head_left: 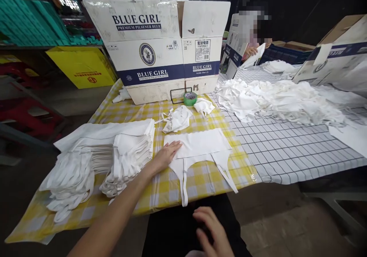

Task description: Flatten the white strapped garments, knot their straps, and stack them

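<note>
A white strapped garment (200, 144) lies flat on the yellow checked tablecloth (200, 180), its straps trailing toward me. My left hand (166, 155) rests flat on its left edge, fingers stretched out. My right hand (210, 230) hangs low over my dark lap below the table edge, fingers loosely apart, holding nothing. Left of the garment sits a tall stack of folded white garments (114, 150), straps hanging off the front.
A "BLUE GIRL" cardboard box (155, 50) stands at the back, green tape roll (190, 98) before it. Two crumpled white pieces (177, 119) lie near. A heap of white garments (281, 100) covers the grid cloth at right. Another person (252, 39) works behind.
</note>
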`<state>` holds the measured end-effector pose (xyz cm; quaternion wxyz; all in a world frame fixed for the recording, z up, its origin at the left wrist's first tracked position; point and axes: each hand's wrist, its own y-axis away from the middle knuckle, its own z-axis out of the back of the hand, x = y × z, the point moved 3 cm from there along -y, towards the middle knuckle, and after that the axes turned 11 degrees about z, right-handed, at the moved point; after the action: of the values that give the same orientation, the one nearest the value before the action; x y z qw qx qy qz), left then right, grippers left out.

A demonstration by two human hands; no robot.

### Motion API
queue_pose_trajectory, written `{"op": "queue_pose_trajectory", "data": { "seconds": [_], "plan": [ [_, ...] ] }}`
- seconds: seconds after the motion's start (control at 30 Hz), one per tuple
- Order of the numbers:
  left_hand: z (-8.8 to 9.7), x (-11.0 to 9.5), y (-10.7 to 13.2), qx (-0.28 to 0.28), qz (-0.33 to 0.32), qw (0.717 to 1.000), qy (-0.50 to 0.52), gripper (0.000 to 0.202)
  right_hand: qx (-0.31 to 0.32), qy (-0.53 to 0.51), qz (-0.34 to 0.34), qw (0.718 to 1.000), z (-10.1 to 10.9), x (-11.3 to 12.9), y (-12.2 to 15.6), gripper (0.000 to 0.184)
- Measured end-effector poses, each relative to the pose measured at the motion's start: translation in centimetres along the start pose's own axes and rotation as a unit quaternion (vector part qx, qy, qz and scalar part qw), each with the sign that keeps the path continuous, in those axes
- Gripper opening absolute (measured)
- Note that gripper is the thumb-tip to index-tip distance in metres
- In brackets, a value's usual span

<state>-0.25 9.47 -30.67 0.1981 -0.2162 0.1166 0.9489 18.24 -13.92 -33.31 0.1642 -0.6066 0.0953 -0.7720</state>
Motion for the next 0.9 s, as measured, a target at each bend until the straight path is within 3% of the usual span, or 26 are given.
{"op": "queue_pose_trajectory", "data": {
  "seconds": [0.1,0.17,0.27,0.33,0.43,0.57,0.67,0.73,0.83,0.9],
  "plan": [
    [-0.1,-0.4,-0.6,-0.031,0.012,0.999,-0.008,0.043,-0.044,0.099,0.016,0.994,4.8,-0.1,-6.2,0.029],
    [-0.5,-1.0,-1.1,-0.042,0.014,0.999,-0.024,0.043,-0.04,0.202,0.031,0.978,7.5,-1.2,-11.2,0.033],
    [-1.2,-1.9,-1.4,-0.04,0.012,0.997,-0.065,0.047,0.016,0.375,0.028,0.926,9.8,-4.3,-17.4,0.044],
    [-1.5,-2.0,-1.1,-0.035,0.007,0.995,-0.091,0.052,0.089,0.445,0.018,0.891,10.3,-6.8,-19.5,0.047],
    [-1.3,-1.1,0.0,-0.039,0.025,0.993,-0.112,0.056,0.168,0.481,0.013,0.86,11.0,-9.5,-19.9,0.048],
    [-1.0,1.0,1.5,-0.043,0.071,0.99,-0.112,0.058,0.169,0.499,0.001,0.85,13.5,-10.8,-18.6,0.048],
    [-1.0,2.0,1.6,-0.038,0.087,0.991,-0.097,0.057,0.155,0.49,-0.02,0.858,15.4,-10.8,-18.0,0.047],
    [-0.8,2.2,1.1,-0.066,0.106,0.989,-0.079,0.054,0.109,0.46,-0.024,0.881,16.4,-10.5,-18.2,0.045],
    [0.0,2.0,-0.1,-0.169,0.162,0.97,-0.072,0.046,-0.009,0.388,-0.059,0.92,17.8,-10.2,-19.3,0.041],
    [0.4,1.6,-0.8,-0.224,0.205,0.947,-0.104,0.04,-0.062,0.366,-0.114,0.921,18.3,-10.4,-20.5,0.039]
  ]
}}
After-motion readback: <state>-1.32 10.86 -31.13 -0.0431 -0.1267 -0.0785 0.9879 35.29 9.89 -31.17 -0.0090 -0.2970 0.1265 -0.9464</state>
